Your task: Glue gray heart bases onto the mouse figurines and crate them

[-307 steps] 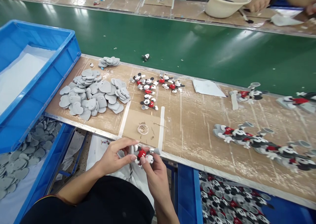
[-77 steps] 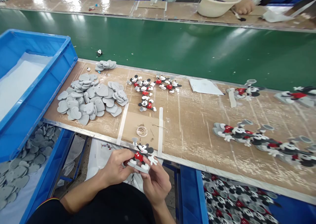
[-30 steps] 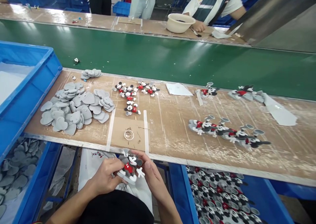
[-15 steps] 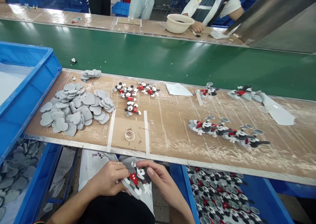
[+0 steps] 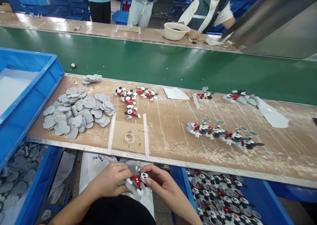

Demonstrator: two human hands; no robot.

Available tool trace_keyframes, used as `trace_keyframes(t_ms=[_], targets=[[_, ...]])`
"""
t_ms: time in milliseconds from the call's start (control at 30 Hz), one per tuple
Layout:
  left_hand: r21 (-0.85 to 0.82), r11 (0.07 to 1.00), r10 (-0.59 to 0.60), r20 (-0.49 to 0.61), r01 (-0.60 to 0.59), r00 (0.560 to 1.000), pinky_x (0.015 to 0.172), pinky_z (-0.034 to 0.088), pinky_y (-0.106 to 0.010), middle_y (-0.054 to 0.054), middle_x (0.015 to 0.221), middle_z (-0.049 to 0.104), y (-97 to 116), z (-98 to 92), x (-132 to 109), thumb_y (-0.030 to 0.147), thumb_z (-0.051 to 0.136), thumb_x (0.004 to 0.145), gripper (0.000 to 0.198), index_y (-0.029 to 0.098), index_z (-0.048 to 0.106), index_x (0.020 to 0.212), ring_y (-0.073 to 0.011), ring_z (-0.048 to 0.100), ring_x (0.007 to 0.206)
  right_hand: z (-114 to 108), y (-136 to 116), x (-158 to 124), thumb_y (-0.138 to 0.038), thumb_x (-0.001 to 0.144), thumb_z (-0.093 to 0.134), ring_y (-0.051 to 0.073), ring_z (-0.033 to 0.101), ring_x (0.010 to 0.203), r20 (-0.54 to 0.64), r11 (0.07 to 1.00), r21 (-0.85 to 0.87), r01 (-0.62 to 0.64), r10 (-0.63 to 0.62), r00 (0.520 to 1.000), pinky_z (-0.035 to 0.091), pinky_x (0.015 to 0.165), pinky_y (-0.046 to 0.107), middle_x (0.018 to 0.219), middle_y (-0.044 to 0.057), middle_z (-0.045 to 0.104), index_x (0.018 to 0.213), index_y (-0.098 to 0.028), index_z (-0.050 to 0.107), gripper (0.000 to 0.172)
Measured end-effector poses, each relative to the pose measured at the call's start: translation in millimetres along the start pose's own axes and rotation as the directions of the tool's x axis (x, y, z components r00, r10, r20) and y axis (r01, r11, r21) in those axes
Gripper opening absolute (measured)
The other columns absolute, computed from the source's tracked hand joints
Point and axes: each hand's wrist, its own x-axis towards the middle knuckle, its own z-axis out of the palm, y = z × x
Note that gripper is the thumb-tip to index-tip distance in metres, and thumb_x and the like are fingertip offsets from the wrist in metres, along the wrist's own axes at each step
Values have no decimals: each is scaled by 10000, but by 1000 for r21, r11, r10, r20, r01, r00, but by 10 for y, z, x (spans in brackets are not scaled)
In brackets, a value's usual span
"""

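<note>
A Mickey Mouse figurine (image 5: 136,180) on a grey base is held low in front of my body, below the bench edge. My left hand (image 5: 109,180) is closed on its left side. My right hand (image 5: 163,184) pinches its head between thumb and fingers. A small grey cup shape sticks up at the top of the figurine. On the bench ahead lie a small clear cup (image 5: 129,138) and a thin pin-like stick (image 5: 144,131). Grey heart-shaped pieces (image 5: 79,102) are heaped to the left, and loose figurines (image 5: 129,98) lie behind the cup.
Finished-looking figurines (image 5: 223,134) lie in a row at right. Many more fill a blue crate (image 5: 269,198) below. Another blue crate (image 5: 58,64) stands at left. A green conveyor (image 5: 148,58) runs behind the bench. Across it, a person's hand (image 5: 193,34) rests near a cream bowl (image 5: 173,31).
The figurine has tilted slightly in my hands, and my right thumb now lies over its head. My view has shifted a little, moving the bench slightly down and left.
</note>
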Motion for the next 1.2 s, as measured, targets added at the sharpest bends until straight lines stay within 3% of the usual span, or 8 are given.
trace_keyframes(t_ms=[200, 333, 433, 600, 700, 867, 1100, 1200], targets=[[-15, 998, -59, 19, 60, 998, 843, 455, -303, -48, 1020, 703, 132, -120, 71, 401, 633, 920, 322, 222, 571, 1180, -221, 647, 964, -139, 22, -158, -524, 870, 639, 165, 550, 694, -152, 999, -25, 25, -28, 988, 465, 637, 283, 776, 21, 627, 1015, -200, 673, 357], [-12, 995, -102, 6, 102, 995, 792, 473, -301, -36, 916, 698, 175, -190, 77, 356, 578, 956, 277, 215, 576, 1194, -204, 643, 869, -458, 75, -419, -553, 835, 656, 195, 617, 705, -389, 999, -35, 21, -33, 921, 505, 626, 289, 813, 47, 696, 1009, -212, 684, 385], [-8, 994, -111, -1, 111, 994, 786, 485, -300, -39, 911, 694, 184, -245, 72, 343, 529, 980, 230, 213, 596, 1158, -201, 642, 871, -806, 213, -641, -594, 789, 669, 219, 647, 727, -634, 998, -50, -42, 1, 773, 523, 631, 301, 831, 69, 720, 1061, -210, 676, 470], [-7, 994, -113, -16, 113, 993, 793, 514, -290, -35, 886, 686, 239, -366, 78, 337, 504, 990, 215, 224, 625, 1128, -186, 656, 859, -1465, 514, -811, -623, 755, 606, 280, 676, 825, -904, 972, -126, -201, -29, 426, 528, 710, 369, 912, 128, 736, 1092, -168, 677, 570], [13, 994, -105, -36, 105, 994, 800, 531, -289, -31, 891, 692, 301, -448, 91, 357, 514, 986, 223, 237, 630, 1134, -186, 670, 868, -1824, 599, -762, -600, 765, 535, 285, 668, 815, -936, 923, -245, -297, -145, 321, 512, 763, 398, 881, 133, 730, 1066, -147, 694, 566], [-4, 995, -96, -90, 96, 991, 773, 551, -275, -30, 855, 693, 380, -514, 79, 402, 521, 977, 248, 247, 645, 1126, -184, 679, 823, -2190, 610, -528, -485, 835, 451, 272, 672, 880, -948, 880, -268, -392, -168, 271, 486, 843, 383, 988, 156, 736, 1136, -130, 672, 515], [-82, 984, -168, -108, 159, 980, 767, 562, -263, -42, 862, 696, 226, -499, 7, 437, 518, 969, 279, 243, 658, 1112, -183, 687, 817, -2347, 535, -281, -424, 870, 503, 282, 621, 1082, -951, 794, -249, -554, -92, 296, 446, 909, 361, 1268, 169, 646, 1254, -143, 599, 486], [-85, 975, -212, -103, 204, 972, 769, 570, -268, -41, 860, 698, 134, -566, 16, 456, 520, 963, 290, 246, 666, 1097, -184, 691, 814, -2433, 444, -223, -444, 877, 527, 308, 593, 1161, -957, 735, -207, -645, -17, 288, 442, 907, 365, 1286, 175, 638, 1259, -142, 598, 492]])
